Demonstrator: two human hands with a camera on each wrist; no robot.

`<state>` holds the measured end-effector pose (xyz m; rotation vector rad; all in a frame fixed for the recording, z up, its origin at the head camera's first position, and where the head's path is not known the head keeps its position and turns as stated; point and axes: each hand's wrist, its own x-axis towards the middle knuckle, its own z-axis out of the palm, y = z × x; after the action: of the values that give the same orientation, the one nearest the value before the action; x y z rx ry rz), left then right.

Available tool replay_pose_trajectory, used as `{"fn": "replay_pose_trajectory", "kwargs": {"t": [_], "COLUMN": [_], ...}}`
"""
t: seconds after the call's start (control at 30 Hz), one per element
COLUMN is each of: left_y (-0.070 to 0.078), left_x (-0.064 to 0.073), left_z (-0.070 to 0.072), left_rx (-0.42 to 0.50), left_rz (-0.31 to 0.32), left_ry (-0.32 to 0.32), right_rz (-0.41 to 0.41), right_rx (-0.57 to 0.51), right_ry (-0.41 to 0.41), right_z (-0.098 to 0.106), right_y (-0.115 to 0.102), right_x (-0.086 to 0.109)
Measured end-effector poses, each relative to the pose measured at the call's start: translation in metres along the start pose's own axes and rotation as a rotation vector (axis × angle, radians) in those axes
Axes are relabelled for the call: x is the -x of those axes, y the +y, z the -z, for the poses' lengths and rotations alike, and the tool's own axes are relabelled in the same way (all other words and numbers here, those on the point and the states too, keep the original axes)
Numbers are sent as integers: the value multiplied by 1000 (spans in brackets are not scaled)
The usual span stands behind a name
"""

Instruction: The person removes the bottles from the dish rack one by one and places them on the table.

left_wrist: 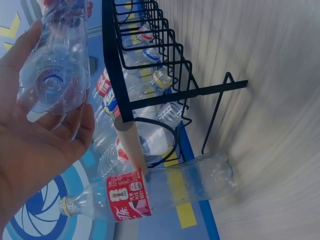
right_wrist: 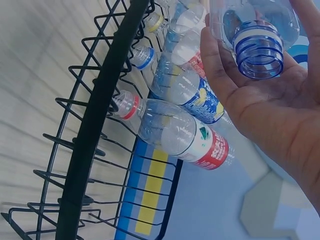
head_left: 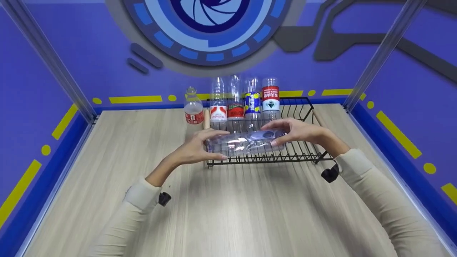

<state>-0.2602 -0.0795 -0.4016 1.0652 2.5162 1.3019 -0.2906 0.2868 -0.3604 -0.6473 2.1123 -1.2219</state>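
A clear, empty plastic bottle [head_left: 239, 144] lies sideways in the air, close over the front of a black wire rack [head_left: 257, 162]. My left hand [head_left: 194, 147] holds it at the base, thumb and fingers on opposite sides. At the neck end, my right hand [head_left: 300, 132] grips it. In the right wrist view the bottle's open, uncapped bluish neck [right_wrist: 260, 55] shows. Several empty bottles stand neck-down along the rack's back, among them one with a blue lemon-patterned label [head_left: 252, 102] and one with a red-and-white label [head_left: 271, 98].
An upright clear bottle with a red label [head_left: 194, 113] stands on the wooden table [head_left: 228, 210], just left of the rack. The rack has a pale wooden handle [left_wrist: 131, 142] at its left end. A blue patterned wall [head_left: 89, 53] rises behind.
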Motion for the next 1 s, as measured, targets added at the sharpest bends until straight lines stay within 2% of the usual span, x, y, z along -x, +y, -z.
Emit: {"fn": "replay_pose_trajectory", "kwargs": {"t": [0.27, 0.53, 0.73, 0.87, 1.0], "left_y": [-3, -7, -10, -13, -17], "left_x": [-1, 10, 14, 18, 22], "left_z": [1, 4, 7, 11, 13], "left_rx": [19, -7, -44, -22, 28], "left_rz": [-14, 23, 39, 51, 61], "left_ry": [7, 26, 39, 73, 113], "right_rz": [8, 52, 28, 22, -21], "right_rx": [64, 37, 24, 31, 64], "right_ry": [-6, -53, -13, 22, 57], "right_z": [4, 5, 19, 35, 52], "right_y": [-3, -1, 4, 13, 24], "right_x": [1, 0, 15, 29, 44]}}
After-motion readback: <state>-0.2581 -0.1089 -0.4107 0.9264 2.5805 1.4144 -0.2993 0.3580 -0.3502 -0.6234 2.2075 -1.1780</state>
